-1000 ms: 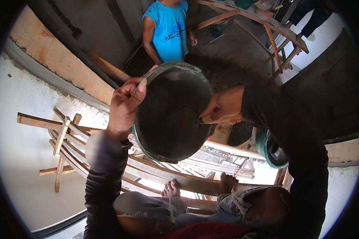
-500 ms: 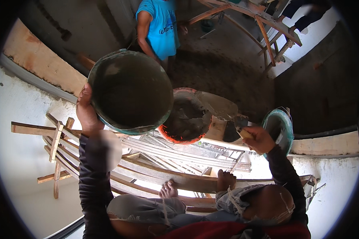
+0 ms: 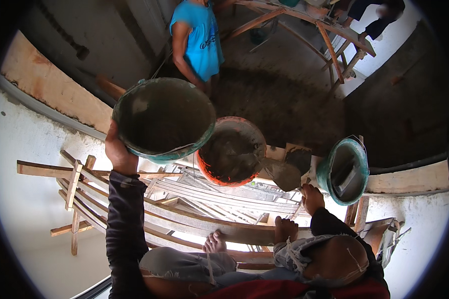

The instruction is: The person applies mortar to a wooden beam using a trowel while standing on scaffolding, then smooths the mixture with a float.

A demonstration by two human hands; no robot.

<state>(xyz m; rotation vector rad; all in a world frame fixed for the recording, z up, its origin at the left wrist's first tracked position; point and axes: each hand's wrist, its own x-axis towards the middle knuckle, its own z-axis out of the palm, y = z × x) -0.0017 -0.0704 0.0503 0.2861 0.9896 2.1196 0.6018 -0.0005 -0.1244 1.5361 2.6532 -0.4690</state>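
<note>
My left hand [image 3: 120, 149] grips a large green bucket [image 3: 165, 92] by its left side, holding it tilted so that its dark, stained inside shows. My right hand [image 3: 312, 198] is closed on the handle of a trowel, whose mortar-smeared blade [image 3: 284, 174] lies just right of an orange bucket [image 3: 212, 177] with wet grey mortar [image 3: 227, 152] in it. Farther right stands a second green bucket [image 3: 329, 167] with a pale flat object inside.
A person in a blue shirt [image 3: 194, 45] stands beyond the buckets; another person's legs [image 3: 366, 25] show by a wooden trestle [image 3: 324, 40]. My bare feet rest on wooden planks [image 3: 244, 231], with gaps showing scaffolding below. A concrete ledge [image 3: 45, 84] runs at left.
The green bucket in my left hand has moved left, uncovering the orange bucket. My right hand has left that bucket's inside and moved right and down with the trowel.
</note>
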